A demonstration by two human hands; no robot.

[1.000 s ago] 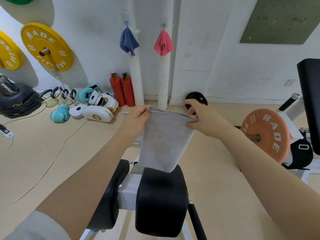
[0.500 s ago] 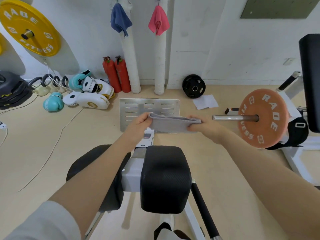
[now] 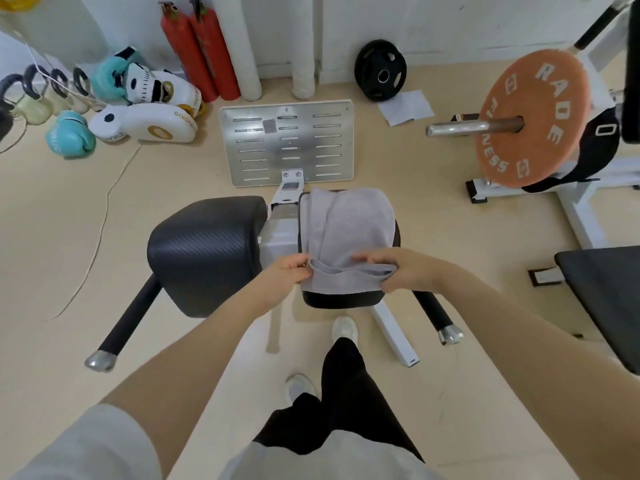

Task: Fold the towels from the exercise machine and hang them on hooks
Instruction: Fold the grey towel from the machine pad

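towel (image 3: 349,230) lowered onto pad (image 3: 341,299) | left hand (image 3: 282,277), right hand (image 3: 403,271) fingers pinch near edge

Floor (image 3: 173,202) at the wall: two red cylinders (image 3: 199,46), white boxing pads (image 3: 149,124), teal boxing gloves (image 3: 71,133), kettlebells (image 3: 34,95). Black weight plate (image 3: 380,69) leaning upright against the wall; white paper (image 3: 406,107) just beside it. Right: orange weight plate (image 3: 531,117) on a steel bar (image 3: 471,127).
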